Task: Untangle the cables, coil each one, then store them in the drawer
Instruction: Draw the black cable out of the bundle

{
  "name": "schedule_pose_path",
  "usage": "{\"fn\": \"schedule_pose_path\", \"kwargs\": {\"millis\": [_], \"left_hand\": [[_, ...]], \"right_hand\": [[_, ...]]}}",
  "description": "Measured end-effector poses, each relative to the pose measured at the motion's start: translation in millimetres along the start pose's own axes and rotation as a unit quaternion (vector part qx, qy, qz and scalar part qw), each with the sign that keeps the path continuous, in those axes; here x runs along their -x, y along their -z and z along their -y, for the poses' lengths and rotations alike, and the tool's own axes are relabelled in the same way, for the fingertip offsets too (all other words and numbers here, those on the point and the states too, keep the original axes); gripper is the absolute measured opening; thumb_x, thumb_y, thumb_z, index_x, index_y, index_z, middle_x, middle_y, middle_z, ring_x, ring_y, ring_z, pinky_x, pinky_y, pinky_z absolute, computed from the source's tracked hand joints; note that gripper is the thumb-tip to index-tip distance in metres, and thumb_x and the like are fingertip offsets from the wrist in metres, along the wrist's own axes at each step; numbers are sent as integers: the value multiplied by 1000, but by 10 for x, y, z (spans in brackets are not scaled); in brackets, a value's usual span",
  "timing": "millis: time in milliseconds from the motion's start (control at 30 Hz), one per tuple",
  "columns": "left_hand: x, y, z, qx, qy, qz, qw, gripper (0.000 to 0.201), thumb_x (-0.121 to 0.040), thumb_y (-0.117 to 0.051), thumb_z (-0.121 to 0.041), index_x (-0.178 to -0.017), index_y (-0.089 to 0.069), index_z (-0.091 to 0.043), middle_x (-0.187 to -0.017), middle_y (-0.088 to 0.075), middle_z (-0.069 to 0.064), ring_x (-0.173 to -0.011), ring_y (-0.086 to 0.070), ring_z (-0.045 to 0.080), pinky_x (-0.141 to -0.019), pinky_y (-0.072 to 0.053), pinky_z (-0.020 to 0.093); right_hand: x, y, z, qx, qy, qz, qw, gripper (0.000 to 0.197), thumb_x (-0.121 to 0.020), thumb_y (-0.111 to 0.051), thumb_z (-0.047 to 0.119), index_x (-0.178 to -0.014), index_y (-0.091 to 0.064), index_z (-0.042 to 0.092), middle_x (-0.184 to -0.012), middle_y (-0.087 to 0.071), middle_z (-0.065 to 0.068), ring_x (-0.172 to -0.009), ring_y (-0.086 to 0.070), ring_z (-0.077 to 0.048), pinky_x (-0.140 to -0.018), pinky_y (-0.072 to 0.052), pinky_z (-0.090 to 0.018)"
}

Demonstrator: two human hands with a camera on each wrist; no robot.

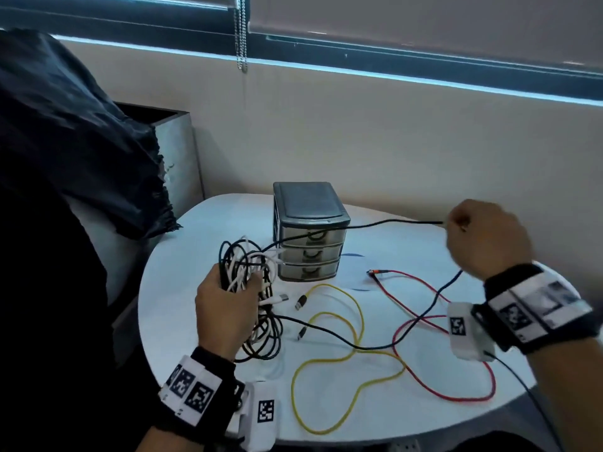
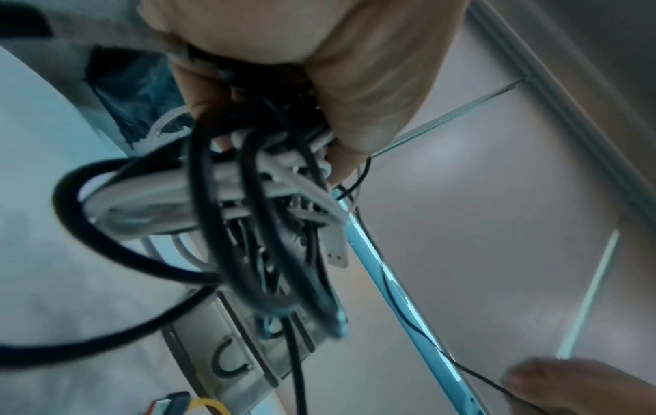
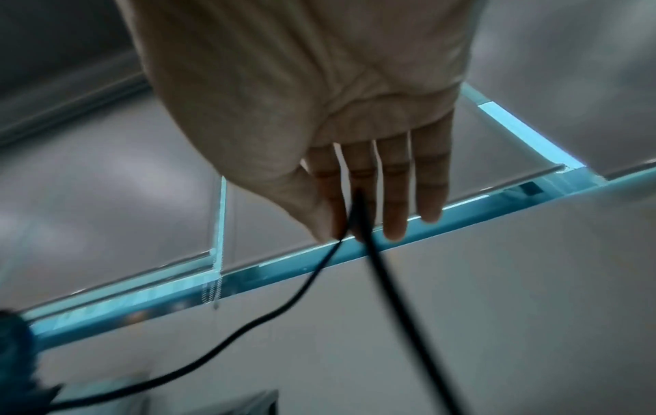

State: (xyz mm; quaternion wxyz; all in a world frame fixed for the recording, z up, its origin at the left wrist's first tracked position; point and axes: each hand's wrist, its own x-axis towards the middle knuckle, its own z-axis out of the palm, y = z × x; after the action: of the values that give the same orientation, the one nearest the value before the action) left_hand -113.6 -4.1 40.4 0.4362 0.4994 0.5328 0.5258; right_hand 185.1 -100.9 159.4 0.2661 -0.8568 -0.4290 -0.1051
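Observation:
My left hand (image 1: 225,308) grips a tangled bundle of black and white cables (image 1: 248,278), held just above the white table, left of the small three-drawer unit (image 1: 310,230). All the drawers are closed. One black cable (image 1: 375,223) runs taut from the bundle past the drawer fronts to my right hand (image 1: 456,223), raised at the right. In the right wrist view, thumb and forefinger pinch that black cable (image 3: 373,252) while the other fingers (image 3: 394,196) stay straight. In the left wrist view, the fingers (image 2: 337,98) curl round the bundle (image 2: 255,210).
A yellow cable (image 1: 326,363) and a red cable (image 1: 440,321) lie loosely spread on the table (image 1: 182,256), crossed by a slack dark strand ending in a plug (image 1: 301,334). A dark cloth (image 1: 81,141) and a metal box (image 1: 179,158) stand at the left, with the wall behind.

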Motion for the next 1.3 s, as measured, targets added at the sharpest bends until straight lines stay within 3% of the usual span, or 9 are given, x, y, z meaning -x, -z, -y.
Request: {"fn": "schedule_pose_path", "kwargs": {"millis": [267,400,467,633,800,967,1100,1200,1300], "left_hand": [[360,-262,-288,-8,-124,137,983,15,-83,-78,-15,-87,-67,-22,-78,-72,-10,-71,-67,6,-63,-53,23],[342,-184,-310,-8,-124,152,981,15,-81,-80,-16,-86,-67,-20,-75,-71,-5,-67,-67,4,-60,-54,25],[276,-137,-246,-39,-119,146,981,16,-79,-82,-21,-84,-67,-23,-77,-72,-8,-73,-69,11,-67,-58,37],[239,-124,-200,-45,-113,140,983,27,-78,-82,-15,-70,-59,-27,-64,-66,-12,-59,-60,5,-57,-47,23],[167,-97,-130,-35,-60,147,987,20,-79,-81,-17,-74,-62,-19,-69,-70,-3,-66,-66,15,-65,-56,36],[82,-19,-138,154,123,71,978,14,-84,-79,-14,-94,-72,-7,-76,-74,5,-60,-65,15,-52,-50,24],[-41,75,-78,175,164,30,970,29,-82,-80,-21,-105,-71,-7,-84,-73,8,-63,-63,20,-60,-51,29],[-49,77,-105,193,162,25,967,35,-80,-81,-24,-109,-70,-9,-99,-76,12,-75,-67,25,-70,-54,36],[11,6,-208,226,150,44,962,28,-86,-76,-17,-110,-70,-4,-95,-76,13,-57,-64,16,-54,-50,26]], "right_hand": [[730,-558,792,12,313,115,943,64,-89,-55,21,-150,-35,18,-158,-30,-9,-149,-21,-27,-119,-12,-58],[677,-521,828,-85,297,181,934,36,-97,-53,25,-132,-58,29,-129,-65,5,-119,-58,-19,-116,-27,-47],[636,-458,790,-122,312,180,925,22,-93,-59,33,-113,-70,30,-104,-74,6,-94,-66,-21,-88,-51,-43],[659,-322,727,-210,290,196,913,12,-92,-67,23,-95,-78,22,-83,-74,10,-75,-65,-9,-73,-53,-33],[470,-139,601,-357,160,85,916,19,-90,-68,12,-77,-71,26,-69,-72,6,-64,-63,1,-66,-46,-10],[191,-216,326,-341,47,-25,938,25,-92,-63,18,-70,-67,28,-55,-64,2,-52,-58,-14,-61,-50,-28],[46,-315,99,-330,-39,-71,941,17,-87,-60,29,-73,-69,26,-62,-68,5,-63,-65,-19,-76,-58,-46],[165,-457,160,-267,-10,-29,963,16,-90,-61,30,-100,-72,24,-102,-73,4,-97,-67,-16,-94,-51,-47],[468,-597,373,-266,80,-16,960,14,-94,-62,29,-106,-69,25,-113,-67,7,-109,-61,-15,-97,-47,-39]]}}
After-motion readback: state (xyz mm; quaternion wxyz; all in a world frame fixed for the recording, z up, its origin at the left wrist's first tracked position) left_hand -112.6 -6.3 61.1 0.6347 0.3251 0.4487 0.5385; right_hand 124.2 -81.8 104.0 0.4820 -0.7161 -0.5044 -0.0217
